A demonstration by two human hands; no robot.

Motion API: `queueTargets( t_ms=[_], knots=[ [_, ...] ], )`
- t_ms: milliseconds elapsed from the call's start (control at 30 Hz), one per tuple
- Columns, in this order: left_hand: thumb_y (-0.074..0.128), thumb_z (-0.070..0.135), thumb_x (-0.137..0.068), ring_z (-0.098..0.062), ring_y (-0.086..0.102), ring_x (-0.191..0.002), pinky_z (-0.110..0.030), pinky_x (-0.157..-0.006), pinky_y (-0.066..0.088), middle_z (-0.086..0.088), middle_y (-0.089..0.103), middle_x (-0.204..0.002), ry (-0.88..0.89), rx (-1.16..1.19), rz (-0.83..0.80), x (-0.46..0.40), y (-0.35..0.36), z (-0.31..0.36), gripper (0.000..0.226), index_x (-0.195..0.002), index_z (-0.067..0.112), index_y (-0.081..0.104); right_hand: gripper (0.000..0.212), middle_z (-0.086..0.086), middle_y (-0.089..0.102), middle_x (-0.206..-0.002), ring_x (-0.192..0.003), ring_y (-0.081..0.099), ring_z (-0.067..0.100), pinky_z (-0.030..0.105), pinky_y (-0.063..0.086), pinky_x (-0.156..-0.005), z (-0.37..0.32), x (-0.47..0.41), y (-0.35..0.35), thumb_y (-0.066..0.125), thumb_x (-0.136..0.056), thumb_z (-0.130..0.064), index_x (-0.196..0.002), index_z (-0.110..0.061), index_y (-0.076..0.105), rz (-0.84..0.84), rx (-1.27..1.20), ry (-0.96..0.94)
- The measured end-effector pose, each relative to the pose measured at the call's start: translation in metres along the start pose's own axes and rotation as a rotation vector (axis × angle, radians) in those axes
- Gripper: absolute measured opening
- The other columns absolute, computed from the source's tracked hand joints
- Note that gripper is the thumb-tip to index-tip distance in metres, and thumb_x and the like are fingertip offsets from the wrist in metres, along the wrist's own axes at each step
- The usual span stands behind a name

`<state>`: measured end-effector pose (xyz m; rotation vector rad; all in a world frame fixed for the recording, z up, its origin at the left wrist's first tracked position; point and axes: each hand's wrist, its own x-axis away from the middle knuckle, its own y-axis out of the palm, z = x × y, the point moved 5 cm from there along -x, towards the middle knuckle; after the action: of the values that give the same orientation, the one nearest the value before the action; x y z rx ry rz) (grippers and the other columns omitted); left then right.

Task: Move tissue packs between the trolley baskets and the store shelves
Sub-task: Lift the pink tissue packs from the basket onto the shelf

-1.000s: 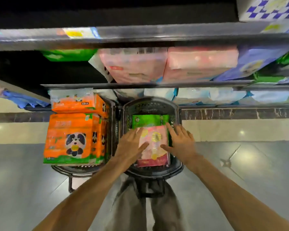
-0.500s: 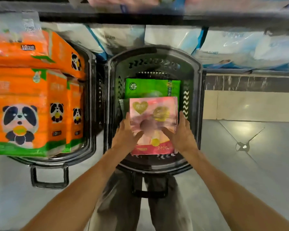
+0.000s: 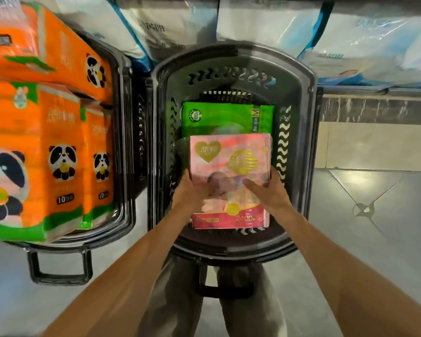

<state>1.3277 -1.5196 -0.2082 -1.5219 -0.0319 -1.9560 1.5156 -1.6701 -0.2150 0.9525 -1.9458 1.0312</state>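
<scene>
Grey tiled floor (image 3: 387, 227), glossy, diagonal joints meeting at a small dark mark (image 3: 363, 210). Beige band (image 3: 374, 144) beyond the tiles, dark marbled strip (image 3: 374, 109) above it. Grey trousers (image 3: 180, 300) at bottom centre.

Bright overhead light glares off the floor (image 3: 365, 210) — wide-angle bending, edges softly blurred.

Pink tissue pack (image 3: 230, 166) reads "2400" at its near edge. Green pack (image 3: 226, 116) shows "M" and a "100" round badge. Orange panda packs (image 3: 46, 142) carry "10" labels. Other print too blurred.
</scene>
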Motion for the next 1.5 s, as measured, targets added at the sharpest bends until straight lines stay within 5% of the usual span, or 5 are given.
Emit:
queueTargets(
  t_ms=[267,600,733,967,1500],
  knots=[
    [0.078,0.071,-0.053,-0.03,0.07,-0.097,-0.049,-0.085,0.06,-0.003,0.071,-0.112,0.002,0.003,-0.052,0.038,-0.02,0.022,0.119,-0.153,0.035,0.025,0.064,-0.008,0.067,-0.118,-0.092,0.065,0.004,0.019,0.048,-0.068,-0.03,0.059,-0.024,0.078,-0.09,-0.034,-0.142,-0.021,0.044,0.025,0.026,-0.07],
    [0.079,0.045,-0.086,-0.011,0.066,-0.096,-0.016,-0.073,0.043,0.017,0.063,-0.102,0.279,0.013,0.043,0.206,-0.097,0.093,0.067,-0.139,0.026,0.042,0.085,-0.011,0.072,-0.112,-0.097,0.071,0.016,0.049,0.059,-0.089,-0.109,0.195,-0.078,0.077,-0.069,-0.066,-0.14,-0.029,0.048,0.088,0.02,-0.248],
    [0.077,0.039,-0.089,0.016,0.06,-0.075,-0.002,-0.063,0.04,0.031,0.057,-0.091,0.403,0.045,0.086,0.289,-0.135,0.123,0.036,-0.11,0.041,0.047,0.056,-0.02,0.063,-0.101,-0.089,0.065,0.008,0.026,0.055,-0.079,-0.161,0.273,-0.106,0.078,-0.086,-0.042,-0.132,-0.029,0.049,0.086,0.045,-0.346],
    [0.075,0.08,-0.065,-0.01,0.066,-0.112,-0.045,-0.099,0.054,0.018,0.066,-0.125,0.585,0.093,0.206,0.406,-0.207,0.177,0.077,-0.131,0.052,0.048,0.06,-0.015,0.07,-0.111,-0.096,0.07,0.012,0.038,0.058,-0.086,-0.252,0.391,-0.151,0.076,-0.082,-0.062,-0.128,-0.034,0.05,0.093,0.093,-0.569],
    [0.057,0.09,-0.075,-0.017,0.068,-0.102,-0.036,-0.076,0.053,0.017,0.067,-0.115,0.946,0.022,0.637,0.629,-0.334,0.285,0.079,-0.139,0.047,0.039,0.08,-0.005,0.066,-0.115,-0.098,0.069,0.018,0.05,0.059,-0.087,-0.425,0.584,-0.243,0.07,-0.061,-0.076,-0.117,-0.03,0.036,0.194,0.195,-0.903]
  ],
)
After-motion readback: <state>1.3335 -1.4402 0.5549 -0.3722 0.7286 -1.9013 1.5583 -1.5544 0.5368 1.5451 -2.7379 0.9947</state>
